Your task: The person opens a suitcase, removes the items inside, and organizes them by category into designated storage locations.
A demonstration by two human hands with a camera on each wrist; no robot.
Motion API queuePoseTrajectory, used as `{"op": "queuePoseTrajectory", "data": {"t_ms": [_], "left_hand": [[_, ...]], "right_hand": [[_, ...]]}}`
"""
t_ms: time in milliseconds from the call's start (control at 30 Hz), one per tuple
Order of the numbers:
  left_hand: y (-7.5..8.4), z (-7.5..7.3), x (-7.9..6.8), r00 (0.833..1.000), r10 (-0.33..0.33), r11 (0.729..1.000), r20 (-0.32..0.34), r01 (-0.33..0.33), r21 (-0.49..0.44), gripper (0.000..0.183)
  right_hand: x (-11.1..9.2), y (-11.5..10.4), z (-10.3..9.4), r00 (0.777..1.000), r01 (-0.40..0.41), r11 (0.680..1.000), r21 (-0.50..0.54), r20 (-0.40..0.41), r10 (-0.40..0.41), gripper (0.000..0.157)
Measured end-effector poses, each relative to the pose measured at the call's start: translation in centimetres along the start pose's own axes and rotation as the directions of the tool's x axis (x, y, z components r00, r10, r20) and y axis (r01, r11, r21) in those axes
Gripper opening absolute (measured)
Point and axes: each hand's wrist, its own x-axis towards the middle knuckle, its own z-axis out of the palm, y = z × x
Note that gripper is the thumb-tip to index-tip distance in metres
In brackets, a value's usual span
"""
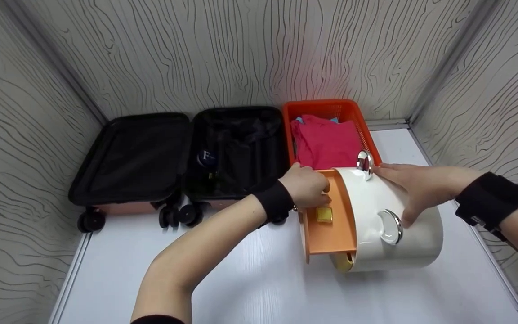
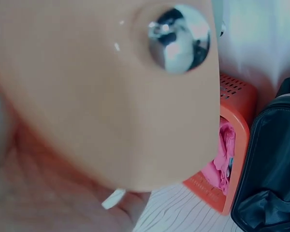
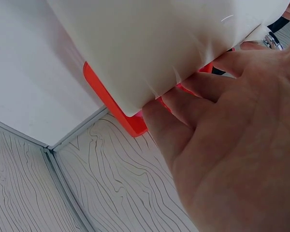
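From afar, I brace the white cabinet (image 1: 369, 198) with right hand (image 1: 418, 186) spread, best held steady while my left hand (image 1: 306, 186), grip impossible to tell, reaches beside the small yellow item (image 1: 324, 214) in the cabinet's drawer (image 1: 335, 236).

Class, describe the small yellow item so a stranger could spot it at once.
In the head view, find the rounded white case under the right hand. An orange drawer juts from its left side. Below the left hand lies the small yellow item, its glossy yellow standing out from the drawer's plain orange.
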Motion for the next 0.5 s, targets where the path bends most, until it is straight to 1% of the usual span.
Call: {"op": "queuePoseTrajectory", "data": {"t_ms": [33, 100, 133, 167, 200, 267, 300, 333, 367, 400, 433, 500], "left_hand": [[-0.1, -0.1, -0.4, 1.0, 0.001, 1.0, -0.024, -0.001, -0.011, 0.026], [-0.6, -0.2, -1.3, 0.995, -0.002, 0.999, -0.1, -0.001, -0.032, 0.03], [-0.9, -0.2, -1.8, 0.988, -0.006, 0.999, -0.151, 0.0, -0.038, 0.03], [-1.2, -0.2, -2.4, 0.978, -0.017, 0.999, -0.208, 0.006, -0.051, 0.029], [-1.7, -0.1, -3.0, 0.963, -0.032, 0.998, -0.268, 0.015, -0.065, 0.027], [-2.6, 0.3, -4.2, 0.924, -0.065, 0.996, -0.378, 0.036, -0.083, 0.022], [-3.0, 0.6, -4.8, 0.906, -0.085, 0.994, -0.415, 0.049, -0.097, 0.019], [-3.5, 1.0, -5.3, 0.892, -0.1, 0.992, -0.441, 0.058, -0.109, 0.017], [-3.8, 1.5, -5.8, 0.887, -0.115, 0.99, -0.448, 0.065, -0.124, 0.016], [-4.1, 2.0, -6.3, 0.886, -0.124, 0.988, -0.446, 0.069, -0.138, 0.015], [-4.4, 2.6, -6.8, 0.892, -0.128, 0.986, -0.433, 0.069, -0.15, 0.015], [-4.6, 3.8, -7.5, 0.91, -0.129, 0.984, -0.393, 0.067, -0.168, 0.017]], "right_hand": [[0.0, 0.0, 0.0, 1.0, -0.003, 1.0, -0.002, 0.002, 0.003, 0.128], [0.0, 0.0, 0.0, 1.0, -0.009, 1.0, -0.006, 0.004, 0.009, 0.128], [0.0, 0.0, 0.0, 1.0, -0.009, 1.0, -0.008, 0.003, 0.009, 0.128], [-0.1, 0.0, 0.0, 1.0, -0.009, 1.0, -0.011, 0.001, 0.009, 0.127], [-0.1, 0.0, 0.0, 1.0, -0.009, 1.0, -0.01, -0.001, 0.009, 0.127], [-0.2, 0.1, 0.0, 1.0, -0.009, 1.0, -0.005, -0.002, 0.009, 0.126], [-0.2, 0.1, 0.0, 1.0, -0.01, 1.0, -0.001, -0.001, 0.01, 0.125], [-0.3, 0.1, 0.1, 1.0, -0.009, 1.0, 0.004, 0.0, 0.009, 0.125], [-0.3, 0.1, 0.1, 1.0, -0.008, 1.0, 0.009, 0.0, 0.008, 0.125], [-0.3, 0.1, 0.2, 1.0, -0.005, 1.0, 0.009, -0.001, 0.005, 0.125], [-0.3, 0.0, 0.3, 1.0, -0.001, 1.0, 0.007, -0.003, 0.001, 0.125], [-0.3, -0.1, 0.6, 1.0, 0.011, 1.0, -0.011, -0.014, -0.012, 0.127]]}}
